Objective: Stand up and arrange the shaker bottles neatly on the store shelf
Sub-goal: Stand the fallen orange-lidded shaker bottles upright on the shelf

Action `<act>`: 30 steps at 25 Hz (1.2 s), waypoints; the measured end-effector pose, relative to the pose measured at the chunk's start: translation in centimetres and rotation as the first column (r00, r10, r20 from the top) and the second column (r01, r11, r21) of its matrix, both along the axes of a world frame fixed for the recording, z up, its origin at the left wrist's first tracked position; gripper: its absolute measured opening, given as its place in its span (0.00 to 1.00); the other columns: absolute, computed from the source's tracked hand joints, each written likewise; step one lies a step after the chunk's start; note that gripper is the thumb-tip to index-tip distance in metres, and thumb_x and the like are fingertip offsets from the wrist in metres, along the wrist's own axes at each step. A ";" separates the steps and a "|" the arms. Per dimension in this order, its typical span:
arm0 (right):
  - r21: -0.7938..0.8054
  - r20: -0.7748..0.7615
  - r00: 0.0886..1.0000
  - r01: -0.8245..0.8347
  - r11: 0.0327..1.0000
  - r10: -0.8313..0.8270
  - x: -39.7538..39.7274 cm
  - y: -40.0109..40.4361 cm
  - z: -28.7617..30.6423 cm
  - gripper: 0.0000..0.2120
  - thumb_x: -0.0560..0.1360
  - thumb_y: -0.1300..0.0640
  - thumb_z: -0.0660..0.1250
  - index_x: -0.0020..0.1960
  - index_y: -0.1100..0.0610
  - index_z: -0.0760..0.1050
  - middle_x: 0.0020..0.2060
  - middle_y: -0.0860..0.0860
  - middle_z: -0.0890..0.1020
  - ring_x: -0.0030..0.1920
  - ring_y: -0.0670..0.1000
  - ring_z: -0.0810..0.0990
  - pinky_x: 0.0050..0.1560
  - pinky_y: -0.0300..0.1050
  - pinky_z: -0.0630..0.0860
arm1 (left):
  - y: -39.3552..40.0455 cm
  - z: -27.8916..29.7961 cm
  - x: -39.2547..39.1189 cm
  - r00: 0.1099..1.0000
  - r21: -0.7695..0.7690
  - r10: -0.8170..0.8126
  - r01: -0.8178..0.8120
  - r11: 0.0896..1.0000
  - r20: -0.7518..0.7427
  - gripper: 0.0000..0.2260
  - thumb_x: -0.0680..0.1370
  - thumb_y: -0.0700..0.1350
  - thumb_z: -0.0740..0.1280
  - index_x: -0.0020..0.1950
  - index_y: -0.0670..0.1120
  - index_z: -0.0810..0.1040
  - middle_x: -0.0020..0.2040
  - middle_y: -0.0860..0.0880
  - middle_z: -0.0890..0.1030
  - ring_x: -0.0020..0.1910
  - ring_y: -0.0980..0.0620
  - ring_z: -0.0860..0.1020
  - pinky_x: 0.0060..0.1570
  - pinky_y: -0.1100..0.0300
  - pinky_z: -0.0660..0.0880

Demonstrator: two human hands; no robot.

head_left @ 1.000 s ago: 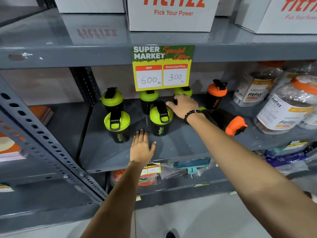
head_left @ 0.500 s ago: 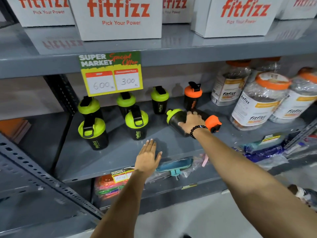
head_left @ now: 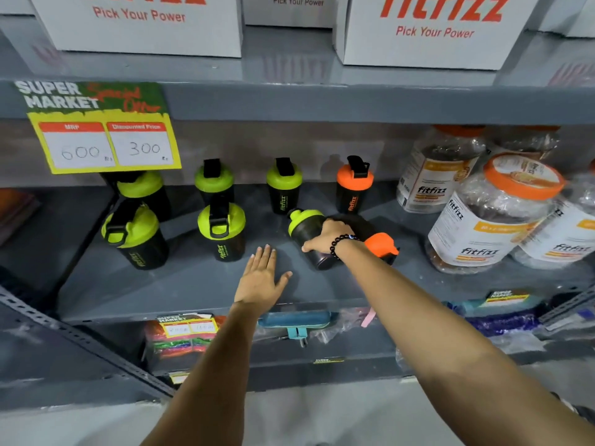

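Observation:
Several black shaker bottles stand on the grey shelf (head_left: pixel 180 284): green-lidded ones at the left (head_left: pixel 135 235) and middle (head_left: pixel 222 230), more in the back row, and an upright orange-lidded one (head_left: pixel 354 188). My right hand (head_left: pixel 326 235), with a bead bracelet, grips a green-lidded bottle (head_left: pixel 304 225) that lies tilted on its side. Right behind it an orange-lidded bottle (head_left: pixel 380 244) lies on its side. My left hand (head_left: pixel 260 278) rests flat on the shelf, fingers spread, holding nothing.
A yellow price sign (head_left: pixel 106 136) hangs from the upper shelf edge, hiding part of the back row. Large clear orange-lidded jars (head_left: pixel 492 217) crowd the right. White boxes (head_left: pixel 431 30) sit above. Packaged goods (head_left: pixel 296 323) fill the lower shelf.
My right hand moved off the upright front bottle to the fallen green-lidded bottle and closed on it. The view shifted right. My left hand stayed flat on the shelf.

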State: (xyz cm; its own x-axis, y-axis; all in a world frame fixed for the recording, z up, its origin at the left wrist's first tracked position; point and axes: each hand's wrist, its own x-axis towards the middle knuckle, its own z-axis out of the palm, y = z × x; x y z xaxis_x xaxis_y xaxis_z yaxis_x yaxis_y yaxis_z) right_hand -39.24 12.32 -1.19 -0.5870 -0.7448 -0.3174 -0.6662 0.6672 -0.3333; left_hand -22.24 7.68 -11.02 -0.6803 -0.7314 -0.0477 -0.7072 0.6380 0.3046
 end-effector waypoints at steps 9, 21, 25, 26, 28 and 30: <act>-0.470 0.487 0.873 0.291 0.833 -0.030 0.5 -0.5 -0.6 0.32 0.63 0.61 0.77 0.64 0.59 0.69 0.57 0.53 0.78 0.59 0.53 0.75 0.55 0.42 0.72 | 0.0 0.1 0.1 1.000 0.000 0.013 -0.013 1.000 -0.024 0.31 0.80 0.58 0.52 0.77 0.41 0.51 0.79 0.45 0.51 0.79 0.49 0.47 0.77 0.56 0.44; -0.604 0.432 0.875 0.461 0.650 -0.219 -0.9 0.9 0.6 0.20 0.71 0.70 0.62 0.62 0.63 0.76 0.57 0.60 0.81 0.60 0.58 0.78 0.52 0.33 0.69 | -0.1 -0.1 0.2 0.999 0.001 0.002 -0.002 1.000 -0.042 0.31 0.80 0.58 0.52 0.77 0.42 0.52 0.79 0.44 0.52 0.79 0.48 0.48 0.77 0.56 0.44; -0.531 0.240 0.955 0.281 0.800 -0.176 0.0 -1.1 4.9 0.14 0.71 0.46 0.67 0.33 0.55 0.73 0.32 0.55 0.77 0.43 0.60 0.74 0.40 0.43 0.69 | -0.1 -0.2 0.3 0.999 0.000 0.002 -0.002 1.000 -0.043 0.31 0.81 0.58 0.52 0.77 0.41 0.52 0.79 0.44 0.52 0.79 0.47 0.48 0.78 0.55 0.45; -0.441 0.128 0.982 0.182 0.879 -0.139 0.2 -1.6 5.2 0.18 0.71 0.43 0.67 0.35 0.58 0.74 0.37 0.58 0.79 0.46 0.62 0.77 0.42 0.47 0.70 | 0.0 -0.2 0.3 0.999 -0.002 0.002 -0.002 1.000 -0.049 0.31 0.81 0.58 0.52 0.77 0.41 0.52 0.79 0.44 0.52 0.79 0.47 0.48 0.78 0.55 0.45; -0.279 -0.027 0.997 0.056 0.959 -0.066 0.5 -2.4 5.1 0.19 0.70 0.43 0.68 0.41 0.61 0.75 0.47 0.61 0.79 0.52 0.62 0.78 0.44 0.49 0.70 | 0.0 -0.2 0.3 0.999 -0.002 0.002 -0.002 1.000 -0.054 0.31 0.81 0.58 0.52 0.77 0.42 0.52 0.79 0.44 0.52 0.79 0.48 0.48 0.78 0.55 0.44; -0.228 -0.043 0.999 0.005 0.974 -0.015 0.5 -2.6 5.1 0.12 0.69 0.50 0.68 0.36 0.58 0.71 0.43 0.58 0.77 0.47 0.58 0.76 0.42 0.46 0.68 | 0.0 -0.2 0.3 0.998 -0.001 0.002 -0.002 1.000 -0.060 0.31 0.81 0.58 0.52 0.77 0.42 0.52 0.79 0.44 0.52 0.79 0.47 0.48 0.78 0.55 0.45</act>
State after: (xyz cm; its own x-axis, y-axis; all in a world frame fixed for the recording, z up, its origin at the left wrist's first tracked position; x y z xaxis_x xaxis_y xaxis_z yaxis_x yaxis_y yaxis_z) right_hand -38.72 9.72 3.94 -0.6045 -0.7884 -0.1138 -0.6770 0.5838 -0.4481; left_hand -21.92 7.65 -11.24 -0.6808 -0.7324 -0.0062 -0.6886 0.6371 0.3463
